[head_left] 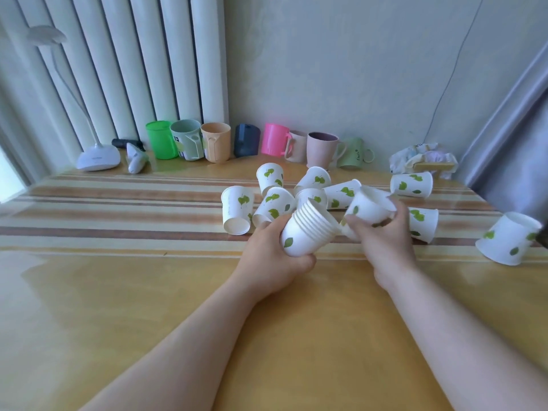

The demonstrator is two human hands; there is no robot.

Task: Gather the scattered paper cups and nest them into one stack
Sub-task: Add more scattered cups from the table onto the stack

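Nearest the camera, two bare forearms reaching forward over a glossy yellow table (124,307) with brown and cream stripes across its far half. Left hand (271,259) curled round the base of a nested stack of paper cups (308,231), tilted, rims up and to the right, many rims showing one inside another, nothing else visible within. Right hand (385,241) gripping a single paper cup (369,207) by its side, fingers wrapped round it, mouth tilted up and to the right, just beside the stack's rims. Behind the hands, a cluster of loose leaf-printed cups (274,203) on the striped part, some upright, most on their sides, touching one another. To the right, one cup on its side (412,185) near the back, another partly hidden behind the right hand (422,222), and a big upturned cup (507,238) at the table's right edge. Along the wall, a row of coloured plastic mugs (215,142), contents not visible. Far left, a white desk lamp (98,157) before a white radiator (118,63). Far right corner, crumpled wrappers (424,158).
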